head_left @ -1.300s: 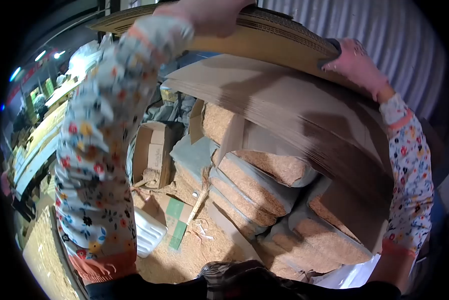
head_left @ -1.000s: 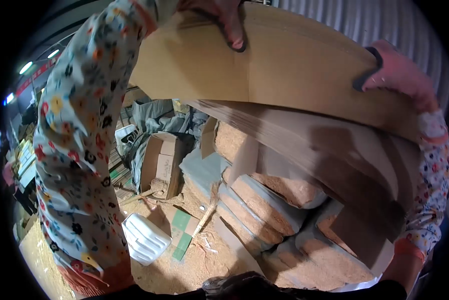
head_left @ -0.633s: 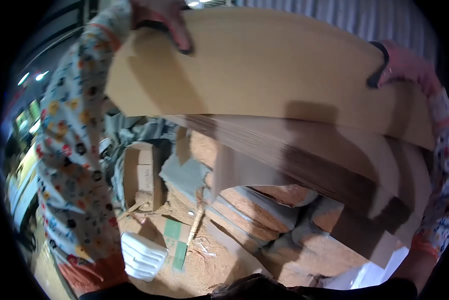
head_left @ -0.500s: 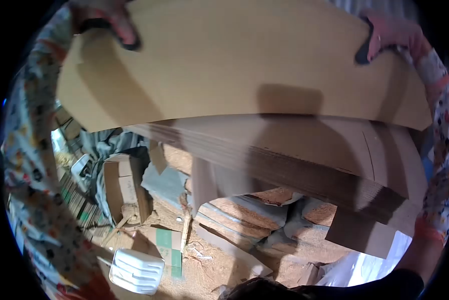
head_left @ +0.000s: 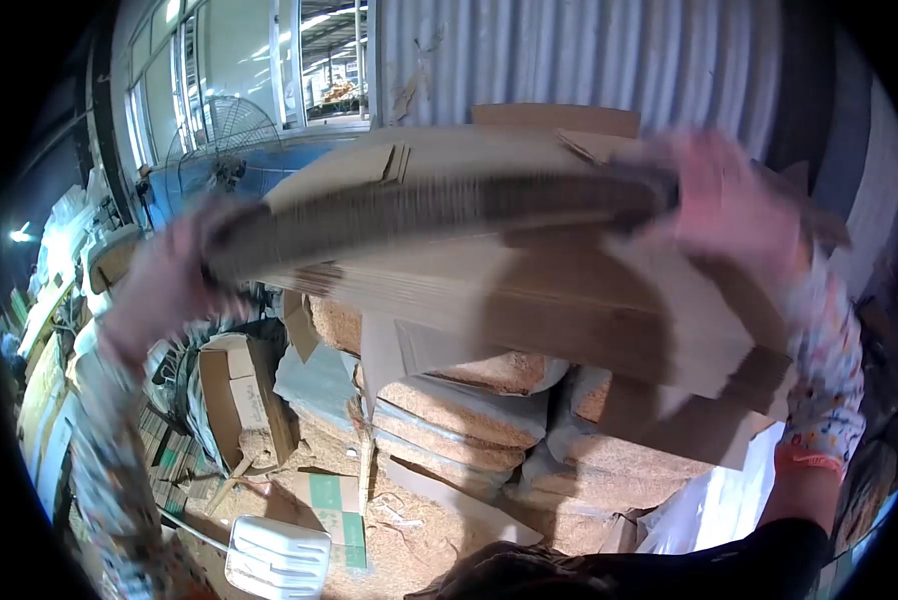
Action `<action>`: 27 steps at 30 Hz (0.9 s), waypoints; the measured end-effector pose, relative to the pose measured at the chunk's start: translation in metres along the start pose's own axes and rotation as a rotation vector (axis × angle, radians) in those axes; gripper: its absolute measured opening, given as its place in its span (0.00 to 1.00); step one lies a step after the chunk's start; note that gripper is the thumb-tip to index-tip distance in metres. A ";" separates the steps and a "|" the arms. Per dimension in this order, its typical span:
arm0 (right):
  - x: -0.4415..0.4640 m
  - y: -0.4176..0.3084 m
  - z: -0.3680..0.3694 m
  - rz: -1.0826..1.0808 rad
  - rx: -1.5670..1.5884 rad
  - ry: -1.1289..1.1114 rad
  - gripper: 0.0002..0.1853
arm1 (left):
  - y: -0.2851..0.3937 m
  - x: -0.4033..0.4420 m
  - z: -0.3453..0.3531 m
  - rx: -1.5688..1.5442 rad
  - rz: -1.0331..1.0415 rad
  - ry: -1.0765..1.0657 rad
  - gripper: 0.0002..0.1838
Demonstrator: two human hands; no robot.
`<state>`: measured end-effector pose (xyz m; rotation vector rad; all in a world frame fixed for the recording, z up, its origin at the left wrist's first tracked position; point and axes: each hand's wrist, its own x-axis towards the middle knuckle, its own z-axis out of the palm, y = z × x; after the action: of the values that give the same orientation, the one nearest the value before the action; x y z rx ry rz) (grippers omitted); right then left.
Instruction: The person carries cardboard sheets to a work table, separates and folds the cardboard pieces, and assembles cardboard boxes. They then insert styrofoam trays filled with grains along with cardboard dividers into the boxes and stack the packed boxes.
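My left hand (head_left: 174,280), in a glove and blurred by motion, grips the left end of a bundle of flat cardboard (head_left: 419,213). At the bundle's right end my right hand (head_left: 734,200), in a pink and dark glove, has its fingers closed on the edge. The bundle is seen edge-on, held level just above a larger stack of flat cardboard sheets (head_left: 529,290). Whether it touches that stack I cannot tell. Under the stack lie several clear bags of wood shavings (head_left: 459,425).
An open cardboard box (head_left: 241,400) stands at the left, near a white ribbed plastic piece (head_left: 277,558) on the shavings-covered floor. Behind are a fan (head_left: 224,140), a window (head_left: 334,65) and a corrugated wall (head_left: 569,60). White plastic sheeting (head_left: 714,505) lies at lower right.
The cardboard in my hands has tipped from its broad face showing to edge-on, lower over the stack. Both hands have come down, and the view now takes in the window and fan.
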<state>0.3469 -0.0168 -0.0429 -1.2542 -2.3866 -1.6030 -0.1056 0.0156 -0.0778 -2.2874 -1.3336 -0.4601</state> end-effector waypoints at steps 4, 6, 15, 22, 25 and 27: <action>-0.080 -0.086 -0.009 0.055 0.184 0.187 0.31 | 0.045 -0.074 0.060 0.081 0.051 0.202 0.37; -0.100 -0.086 -0.019 0.069 0.250 0.219 0.35 | 0.051 -0.088 0.041 0.041 0.053 0.238 0.36; -0.189 -0.021 -0.009 0.379 0.357 -0.029 0.44 | 0.082 -0.132 -0.016 0.090 -0.073 0.247 0.30; -0.170 -0.058 0.093 0.047 0.590 0.572 0.32 | 0.119 -0.183 -0.017 0.291 -0.068 0.372 0.32; -0.168 -0.090 0.071 0.052 0.564 0.664 0.31 | 0.133 -0.231 -0.053 0.450 -0.132 0.435 0.29; -0.173 -0.110 0.039 0.065 0.544 0.726 0.31 | 0.162 -0.286 -0.104 0.502 -0.223 0.359 0.28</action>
<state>0.4134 -0.1088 -0.2183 -0.5169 -2.0442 -1.0143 -0.1057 -0.3178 -0.1659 -1.5760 -1.3384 -0.5105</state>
